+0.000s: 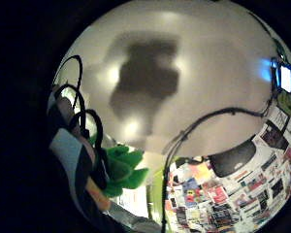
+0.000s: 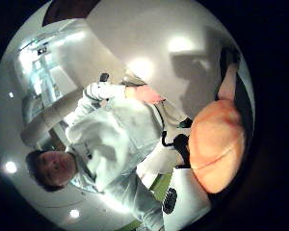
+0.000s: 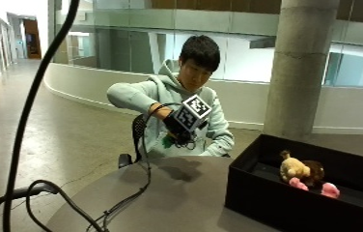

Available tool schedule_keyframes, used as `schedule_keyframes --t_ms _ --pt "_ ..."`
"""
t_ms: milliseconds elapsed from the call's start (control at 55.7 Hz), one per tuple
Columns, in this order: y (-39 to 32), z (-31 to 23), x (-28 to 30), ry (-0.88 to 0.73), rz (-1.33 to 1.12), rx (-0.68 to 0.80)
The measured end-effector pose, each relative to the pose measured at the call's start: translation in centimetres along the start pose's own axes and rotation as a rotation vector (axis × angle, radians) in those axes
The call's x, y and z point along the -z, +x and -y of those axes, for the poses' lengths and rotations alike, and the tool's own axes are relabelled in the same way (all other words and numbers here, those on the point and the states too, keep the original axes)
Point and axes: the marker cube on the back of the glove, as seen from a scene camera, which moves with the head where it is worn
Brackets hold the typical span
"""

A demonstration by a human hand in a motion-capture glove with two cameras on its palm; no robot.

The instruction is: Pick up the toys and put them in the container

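Observation:
In the outside view my gloved right hand [image 3: 178, 128] is raised above the far side of the round grey table [image 3: 169, 203], left of the black container [image 3: 265, 195]. Its fingers are curled round a green plush toy [image 3: 167, 141], which hangs below the palm. The little finger side palm view shows the green plush toy [image 1: 121, 167] beside my curled fingers [image 1: 70, 145], with the hand's shadow on the tabletop underneath. My thumb [image 2: 216, 149] fills one side of the thumb side palm view. Inside the container lie a yellow-brown plush [image 3: 297, 170] and a pink toy [image 3: 329, 189].
A black cable [image 3: 136, 193] trails from the hand across the table to its near edge. More thick cable [image 3: 27, 125] hangs at the left foreground. A concrete pillar [image 3: 297, 67] stands behind the container. The person sits at the table's far side.

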Motion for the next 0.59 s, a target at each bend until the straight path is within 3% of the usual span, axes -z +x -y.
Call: schedule_keyframes --t_ms 233,413,592 --pt "-3.7 4.9 14.1 0.398 0.035 0.012" --pt "-6.2 8.2 22.6 0.874 0.12 0.064" --pt "-7.1 11.8 27.9 0.812 0.127 -0.031"
